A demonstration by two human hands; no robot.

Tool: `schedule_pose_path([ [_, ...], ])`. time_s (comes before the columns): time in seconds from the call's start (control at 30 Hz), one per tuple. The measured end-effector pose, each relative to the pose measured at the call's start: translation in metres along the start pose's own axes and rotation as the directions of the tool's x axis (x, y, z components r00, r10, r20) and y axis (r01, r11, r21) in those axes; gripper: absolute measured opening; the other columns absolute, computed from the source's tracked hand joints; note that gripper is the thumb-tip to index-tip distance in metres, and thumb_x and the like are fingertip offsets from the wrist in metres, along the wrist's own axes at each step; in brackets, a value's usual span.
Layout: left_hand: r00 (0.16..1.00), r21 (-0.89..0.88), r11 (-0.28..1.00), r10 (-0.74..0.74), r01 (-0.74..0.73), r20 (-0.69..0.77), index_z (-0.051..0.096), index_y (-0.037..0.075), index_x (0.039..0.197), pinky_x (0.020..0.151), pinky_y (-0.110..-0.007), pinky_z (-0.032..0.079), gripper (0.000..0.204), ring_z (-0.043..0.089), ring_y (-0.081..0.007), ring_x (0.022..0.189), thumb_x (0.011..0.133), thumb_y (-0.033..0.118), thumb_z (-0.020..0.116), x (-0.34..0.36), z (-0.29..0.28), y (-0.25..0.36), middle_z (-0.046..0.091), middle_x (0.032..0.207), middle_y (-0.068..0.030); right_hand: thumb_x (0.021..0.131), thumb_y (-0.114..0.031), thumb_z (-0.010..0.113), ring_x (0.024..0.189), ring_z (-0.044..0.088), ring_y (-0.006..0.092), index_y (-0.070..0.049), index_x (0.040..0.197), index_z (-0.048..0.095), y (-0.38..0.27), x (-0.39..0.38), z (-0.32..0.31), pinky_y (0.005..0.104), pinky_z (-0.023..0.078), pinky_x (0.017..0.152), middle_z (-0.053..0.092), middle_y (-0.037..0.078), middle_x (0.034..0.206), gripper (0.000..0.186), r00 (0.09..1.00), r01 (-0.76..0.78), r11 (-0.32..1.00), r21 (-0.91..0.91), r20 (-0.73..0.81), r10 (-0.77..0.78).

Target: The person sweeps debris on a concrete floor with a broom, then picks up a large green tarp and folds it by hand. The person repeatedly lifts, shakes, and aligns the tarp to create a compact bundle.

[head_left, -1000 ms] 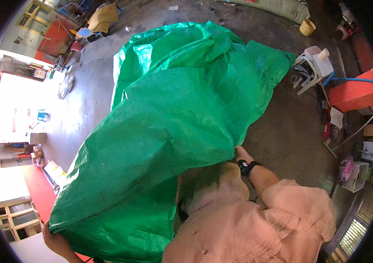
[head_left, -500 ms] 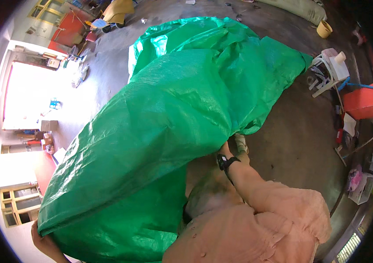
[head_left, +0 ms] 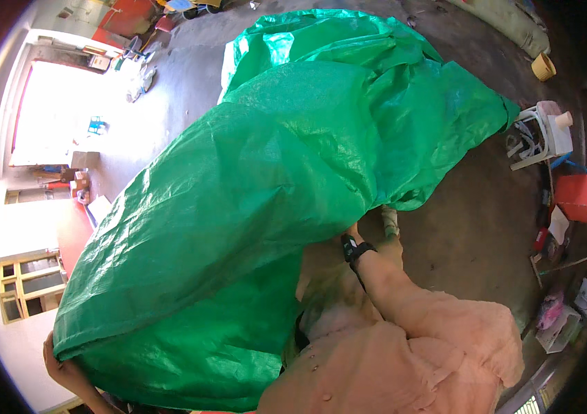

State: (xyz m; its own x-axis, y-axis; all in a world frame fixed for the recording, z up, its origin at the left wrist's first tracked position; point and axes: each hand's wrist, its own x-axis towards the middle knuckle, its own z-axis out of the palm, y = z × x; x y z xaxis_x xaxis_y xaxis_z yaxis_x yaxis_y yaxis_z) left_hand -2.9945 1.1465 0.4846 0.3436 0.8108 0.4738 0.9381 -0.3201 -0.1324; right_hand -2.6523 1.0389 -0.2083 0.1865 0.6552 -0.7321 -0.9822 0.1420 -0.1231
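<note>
A large, shiny green tarp [head_left: 238, 165] stretches in loose folds from the lower left to the far right. At its lower left corner my left hand [head_left: 56, 357] is closed around the edge, with some fingers hidden behind the sheet. My right hand [head_left: 352, 230], below a wrist with a black watch [head_left: 355, 250], grips the near edge close to the middle; the sheet covers its fingers. Between my two hands the tarp hangs down in front of my body, and its far part lies bunched in creases.
By the tarp's right tip stands a white stool [head_left: 549, 131] with a pale cup on top. A yellow basket [head_left: 543, 67], a red box [head_left: 576, 198] and a white crate [head_left: 559, 330] are along the right side. Grey floor [head_left: 466, 228] shows beside my right arm.
My view has turned a little, so the stool and basket sit farther right. The tarp's far part shifts up and right in the picture. Both hands keep their hold.
</note>
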Motion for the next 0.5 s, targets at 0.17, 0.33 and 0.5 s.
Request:
schedule_pose_path([
  [0.17, 0.994, -0.05, 0.997, -0.059, 0.063, 0.09, 0.06, -0.004, 0.1, 0.079, -0.033, 0.045, 0.028, 0.06, -0.0232, 0.086, 0.075, 0.0, 0.049, -0.013, 0.036, -0.041, 0.063, 0.092, -0.0133, 0.089, -0.038, 0.049, 0.101, 0.052, 0.0239, -0.011, 0.122, 0.047, -0.046, -0.013, 0.003, 0.0373, 0.046, 0.082, 0.051, 0.01, 0.118, 0.043, 0.984, 0.177, 0.979, -0.104, -0.01, -0.179],
  [0.33, 0.987, -0.001, 0.993, -0.116, 0.117, 0.115, 0.061, -0.003, 0.095, 0.075, -0.031, 0.046, 0.025, 0.06, -0.0233, 0.08, 0.074, -0.003, 0.047, -0.027, 0.082, -0.061, 0.064, 0.088, -0.0127, 0.089, -0.038, 0.049, 0.099, 0.053, 0.0231, -0.011, 0.12, 0.049, -0.158, -0.016, 0.057, 0.0366, 0.047, 0.081, 0.053, 0.009, 0.114, 0.042, 0.907, 0.419, 0.893, -0.162, 0.122, -0.403],
  [0.5, 0.957, 0.059, 0.978, -0.21, 0.202, 0.201, 0.062, 0.005, 0.095, 0.067, -0.034, 0.047, 0.025, 0.061, -0.0264, 0.076, 0.075, -0.001, 0.048, -0.029, 0.127, -0.049, 0.063, 0.086, -0.0135, 0.085, -0.033, 0.056, 0.08, 0.058, 0.0204, -0.008, 0.104, 0.057, -0.306, -0.042, 0.118, 0.0327, 0.048, 0.07, 0.06, 0.004, 0.089, 0.031, 0.837, 0.546, 0.82, -0.173, 0.161, -0.523],
])
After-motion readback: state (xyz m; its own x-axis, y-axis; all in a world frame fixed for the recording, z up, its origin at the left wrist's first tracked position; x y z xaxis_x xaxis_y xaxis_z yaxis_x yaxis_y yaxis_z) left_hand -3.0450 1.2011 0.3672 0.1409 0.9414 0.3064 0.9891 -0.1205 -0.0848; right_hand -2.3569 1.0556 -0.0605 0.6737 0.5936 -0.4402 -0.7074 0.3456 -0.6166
